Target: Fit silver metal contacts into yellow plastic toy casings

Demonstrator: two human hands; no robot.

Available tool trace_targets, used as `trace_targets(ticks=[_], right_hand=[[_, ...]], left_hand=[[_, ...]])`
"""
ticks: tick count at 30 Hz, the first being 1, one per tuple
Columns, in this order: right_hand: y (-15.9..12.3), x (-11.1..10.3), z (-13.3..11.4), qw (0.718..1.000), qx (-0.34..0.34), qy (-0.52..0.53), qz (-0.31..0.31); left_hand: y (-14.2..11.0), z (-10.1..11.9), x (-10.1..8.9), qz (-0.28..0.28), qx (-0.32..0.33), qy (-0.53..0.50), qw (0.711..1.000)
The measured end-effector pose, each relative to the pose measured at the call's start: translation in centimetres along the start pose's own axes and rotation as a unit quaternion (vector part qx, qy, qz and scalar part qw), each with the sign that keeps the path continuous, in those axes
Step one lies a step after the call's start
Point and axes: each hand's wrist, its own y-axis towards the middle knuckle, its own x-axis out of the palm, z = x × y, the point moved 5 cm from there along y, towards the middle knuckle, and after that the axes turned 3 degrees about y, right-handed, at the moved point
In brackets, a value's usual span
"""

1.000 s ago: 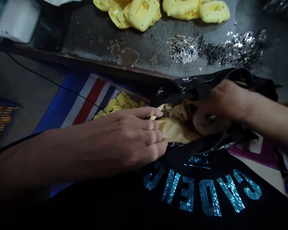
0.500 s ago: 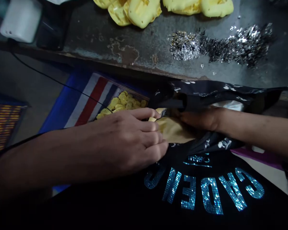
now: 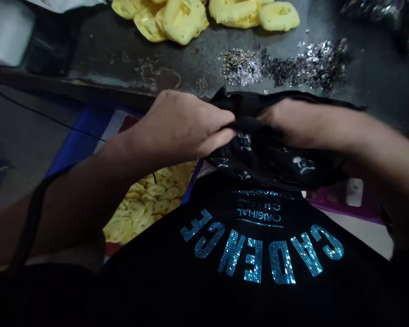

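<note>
A black fabric bag [image 3: 269, 156] with small white cartoon prints hangs between my body and the table edge. My left hand [image 3: 194, 125] is closed, its thumb and fingers pinching the bag's upper left edge. My right hand [image 3: 289, 120] is at the same upper edge, a little further right. Its fingers are curled into the dark cloth, and their tips are hidden. What the bag holds does not show. Below it is my black shirt [image 3: 225, 290] with blue glittering letters.
On the dark table [image 3: 105, 54] lie yellow moulded pieces [image 3: 186, 20] and a heap of small shiny clear and dark bits [image 3: 289, 66]. Under the table's edge, flat yellow pieces [image 3: 150, 200] fill a blue-sided container. A thin black cable [image 3: 47, 113] crosses at left.
Both hands have moved up toward the table, pulling the bag's edge up. The beige surface between them is now covered by black cloth. The camera view has shifted slightly right.
</note>
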Motion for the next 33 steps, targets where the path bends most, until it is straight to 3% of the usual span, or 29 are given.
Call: trace_targets(ticks=[1,3,4,5,6,8,10,12,15,16,18,21,24,27,30,33], right_hand=[[-1.7,-1.7,-0.7,0.999,-0.004,0.026,0.03],[-6.5,-4.9,-1.2,0.966,0.061,0.029,0.249],[-9.2,-5.1,-1.4,0.936,0.103,0.003,0.336],[-11.0,-4.1,-2.0,0.932,0.078,-0.004,0.354],[-12.3,-2.2,-2.3,0.944,0.038,0.008,0.328],[-13.6,2.2,-2.8,0.953,-0.04,-0.076,0.292],[-13.9,6.0,-2.4,0.937,-0.027,-0.185,0.294],[-13.5,8.1,-2.0,0.93,0.016,-0.221,0.295],[-12.9,8.7,-2.8,0.938,0.036,-0.199,0.283],[-12.7,8.6,-3.3,0.939,0.028,-0.2,0.28],[-12.4,8.5,-4.5,0.939,0.005,-0.215,0.268],[-11.8,9.4,-5.2,0.95,0.006,-0.224,0.22],[-11.5,10.2,-5.0,0.96,0.021,-0.201,0.194],[-11.7,10.6,-5.3,0.972,-0.03,-0.166,0.163],[-12.5,10.9,-5.7,0.972,-0.088,-0.166,0.144],[-13.5,11.4,-5.4,0.972,-0.09,-0.166,0.142]], left_hand=[[0.9,-0.8,0.1,0.01,-0.02,0.009,1.0],[2.3,-2.4,0.5,0.021,-0.071,0.033,0.997],[2.8,-3.2,0.7,0.021,-0.094,0.04,0.994],[3.1,-3.9,1.0,0.022,-0.11,0.04,0.993],[3.4,-4.4,1.1,0.022,-0.115,0.034,0.993],[3.6,-4.8,1.3,0.021,-0.11,0.028,0.993],[3.3,-4.3,1.0,0.033,-0.109,0.066,0.991],[2.8,-2.3,0.3,0.064,-0.087,0.135,0.985],[2.1,3.1,0.6,0.085,0.065,0.196,0.975],[2.0,4.8,1.4,0.067,0.123,0.202,0.969],[2.2,7.0,3.4,0.026,0.17,0.209,0.963],[3.6,7.4,6.0,-0.02,0.138,0.219,0.966],[4.9,6.7,6.8,-0.079,0.108,0.202,0.97],[5.7,6.1,5.6,-0.081,0.067,0.178,0.978],[6.3,5.4,3.8,-0.027,0.002,0.174,0.984],[6.4,5.3,3.2,0.0,-0.022,0.169,0.985]])
